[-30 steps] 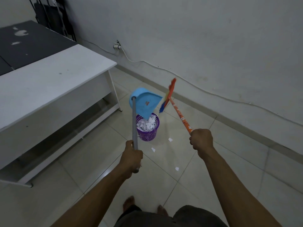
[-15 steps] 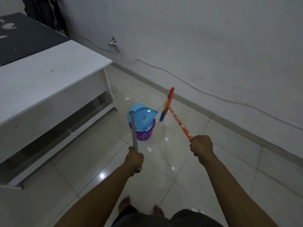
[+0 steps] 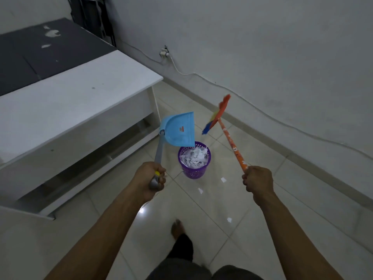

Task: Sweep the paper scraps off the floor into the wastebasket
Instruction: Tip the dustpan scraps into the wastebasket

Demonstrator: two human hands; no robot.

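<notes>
White paper scraps (image 3: pixel 194 157) filled the purple wastebasket (image 3: pixel 194 172) nearly to its rim, and a few loose scraps (image 3: pixel 223 180) lay on the floor tiles (image 3: pixel 314 188) just beside it. The blue dustpan (image 3: pixel 178 129) hung tilted above the wastebasket's left rim, its grey handle clenched in the left grip (image 3: pixel 150 178). The right grip (image 3: pixel 257 181) was clenched round the orange broom (image 3: pixel 232 144), whose head was up off the floor. The white counter (image 3: pixel 80 98) stood to the left. The heaped wastebasket looked light, so a knock from the dustpan's edge could tip it. Any paper clinging inside the dustpan might also fall outside the rim.
</notes>
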